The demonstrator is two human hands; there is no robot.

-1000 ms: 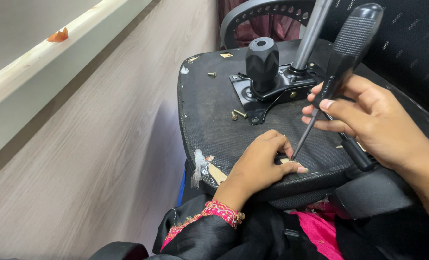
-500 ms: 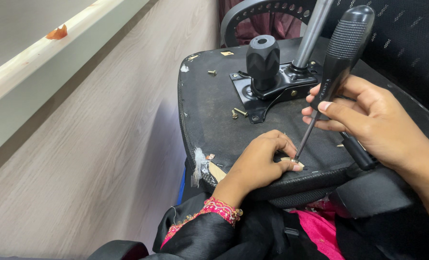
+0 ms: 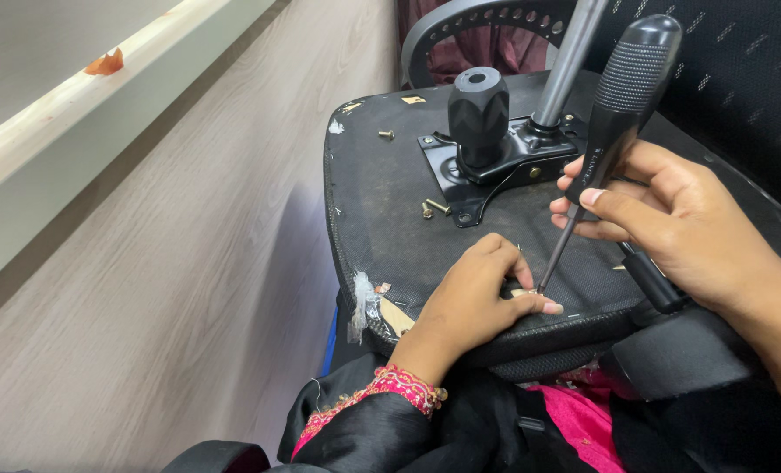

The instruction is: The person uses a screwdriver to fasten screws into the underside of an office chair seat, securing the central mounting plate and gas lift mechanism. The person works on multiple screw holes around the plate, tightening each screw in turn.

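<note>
An upturned black office chair seat (image 3: 390, 210) lies in front of me, underside up. My right hand (image 3: 671, 219) is wrapped around a screwdriver (image 3: 618, 105) with a black textured handle, held nearly upright. Its thin shaft comes down to the seat's near edge, and the tip meets a small screw pinched between the fingertips of my left hand (image 3: 469, 298). That hand rests flat on the seat's front rim. Its wrist shows a pink embroidered cuff on a black sleeve.
A black metal mounting plate (image 3: 504, 158) with a knobbed post (image 3: 476, 109) and a grey gas cylinder (image 3: 566, 61) sits mid-seat. Loose brass screws (image 3: 434, 208) lie beside it. A mesh backrest (image 3: 741, 79) stands to the right. Wood-look floor and a pale wall ledge lie to the left.
The screwdriver tip has moved slightly toward my left fingertips and now sits on the screw. Both hands otherwise hold their places.
</note>
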